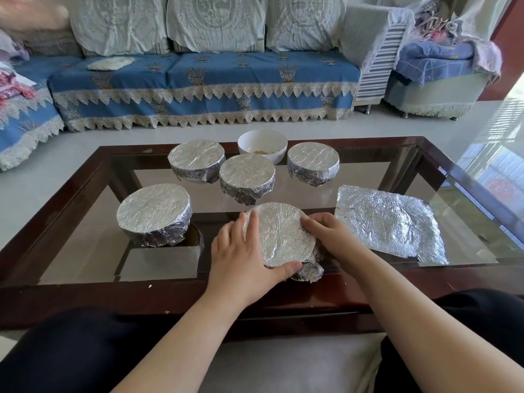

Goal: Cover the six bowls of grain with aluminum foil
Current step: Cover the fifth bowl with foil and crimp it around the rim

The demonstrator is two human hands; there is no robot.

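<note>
A foil-covered bowl [280, 234] stands at the near middle of the glass table [283, 290]. My left hand [243, 251] grips its left side, thumb under the near rim. My right hand [326, 231] curls round its right side, fingers pressing the foil down. Several other foil-covered bowls stand around: one at the left [154, 214], one at the back left [196, 158], one in the middle [247, 174], one at the back right [313, 161]. A white bowl [262, 143] with grain at the far edge is uncovered. A loose crinkled foil sheet [391, 222] lies flat at the right.
A blue-covered sofa [204, 80] runs along the far side of the table. An armchair [436, 66] piled with cloth stands at the back right. My knees in dark trousers [71, 350] sit under the table's near edge.
</note>
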